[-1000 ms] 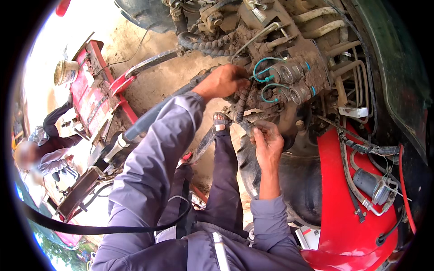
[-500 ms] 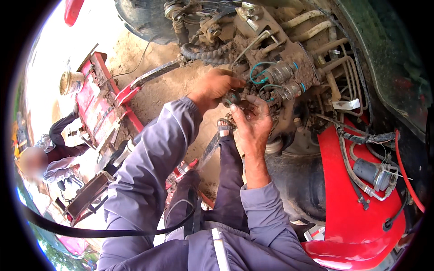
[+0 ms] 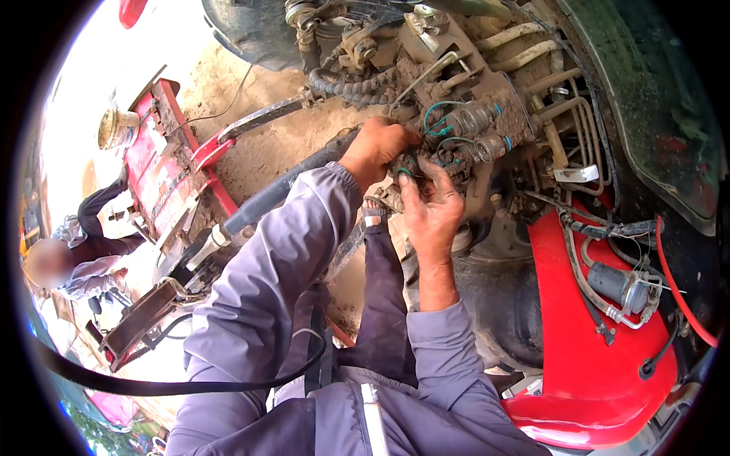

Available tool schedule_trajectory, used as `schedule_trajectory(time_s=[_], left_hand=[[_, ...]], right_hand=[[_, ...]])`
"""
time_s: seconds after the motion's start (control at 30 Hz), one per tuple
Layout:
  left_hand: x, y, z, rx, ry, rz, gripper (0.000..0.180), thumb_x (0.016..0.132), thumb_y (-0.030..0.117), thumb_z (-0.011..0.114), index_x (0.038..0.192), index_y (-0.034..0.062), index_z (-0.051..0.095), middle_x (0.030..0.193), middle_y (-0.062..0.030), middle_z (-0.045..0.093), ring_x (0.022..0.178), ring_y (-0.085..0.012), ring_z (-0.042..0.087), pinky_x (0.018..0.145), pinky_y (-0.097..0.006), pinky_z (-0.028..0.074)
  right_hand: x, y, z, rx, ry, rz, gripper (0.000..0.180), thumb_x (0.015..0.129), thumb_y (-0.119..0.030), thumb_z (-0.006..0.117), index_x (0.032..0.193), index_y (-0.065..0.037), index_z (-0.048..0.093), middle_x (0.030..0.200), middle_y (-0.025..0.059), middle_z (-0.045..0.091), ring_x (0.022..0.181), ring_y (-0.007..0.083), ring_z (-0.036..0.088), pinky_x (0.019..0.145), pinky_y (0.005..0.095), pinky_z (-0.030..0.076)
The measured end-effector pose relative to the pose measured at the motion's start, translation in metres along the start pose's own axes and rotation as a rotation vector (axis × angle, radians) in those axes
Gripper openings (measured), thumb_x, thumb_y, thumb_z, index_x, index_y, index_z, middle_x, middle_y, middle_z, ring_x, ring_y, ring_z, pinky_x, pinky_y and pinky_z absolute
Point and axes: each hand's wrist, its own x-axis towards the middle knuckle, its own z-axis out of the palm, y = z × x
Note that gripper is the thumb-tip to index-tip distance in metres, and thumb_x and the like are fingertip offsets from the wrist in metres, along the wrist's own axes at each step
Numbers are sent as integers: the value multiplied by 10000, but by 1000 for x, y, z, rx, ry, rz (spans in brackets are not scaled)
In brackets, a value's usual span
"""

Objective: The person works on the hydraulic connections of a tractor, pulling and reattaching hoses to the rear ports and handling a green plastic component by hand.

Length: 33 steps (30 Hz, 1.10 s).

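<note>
Between my hands is a small, dirt-caked dark round fitting (image 3: 405,165) with a green edge, mostly covered by fingers. My left hand (image 3: 379,150) is closed on it from the left, fingertips hidden behind. From the right my right hand (image 3: 432,204) pinches it with thumb and fingers. Just beyond are two metal hydraulic couplers (image 3: 473,118) with teal rings and a looped teal tether (image 3: 433,121). They sit on the muddy rear of a tractor. Whether the fitting is joined to the tractor cannot be made out.
A red fender (image 3: 608,327) with hoses and a grey cylinder (image 3: 608,283) stands at my right, above a large tire (image 3: 502,304). Left are a red implement (image 3: 156,163), a bucket (image 3: 118,129) and another person (image 3: 95,235). A black strap (image 3: 190,387) crosses my left arm.
Both hands have shifted slightly right, toward the couplers, with the fitting between them. A dark bar now shows behind my left forearm. The view has tilted a little.
</note>
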Motion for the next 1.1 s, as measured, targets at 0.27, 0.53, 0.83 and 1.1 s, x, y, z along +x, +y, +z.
schedule_trajectory(time_s=[0.27,0.53,0.83,1.1], left_hand=[[-12,9,12,-128,-18,-123,124,830,1,625,925,-78,634,796,-134,654,667,-230,644,583,-378,545],[5,-2,9,-167,-76,-189,88,877,33,568,922,-30,611,791,-109,641,638,-216,615,560,-360,514],[1,-1,12,-259,18,-122,55,867,14,612,850,-37,621,752,-93,616,616,-200,595,542,-336,496],[-11,-1,8,-154,26,-43,107,857,17,637,906,-77,626,802,-112,643,663,-195,630,587,-317,521]], right_hand=[[17,-38,-15,-440,-134,-312,480,696,24,769,1147,-63,630,1017,101,614,855,244,637,721,341,520],[25,-35,-14,-507,-80,-451,347,672,-7,789,986,-51,649,1015,113,610,898,293,620,733,364,513],[9,-10,-5,-547,21,-436,216,751,-42,755,918,-14,620,1056,148,633,940,352,627,798,418,507],[5,-20,-1,-419,41,-235,434,741,7,747,1150,-11,603,1082,158,628,977,328,630,819,387,519]])
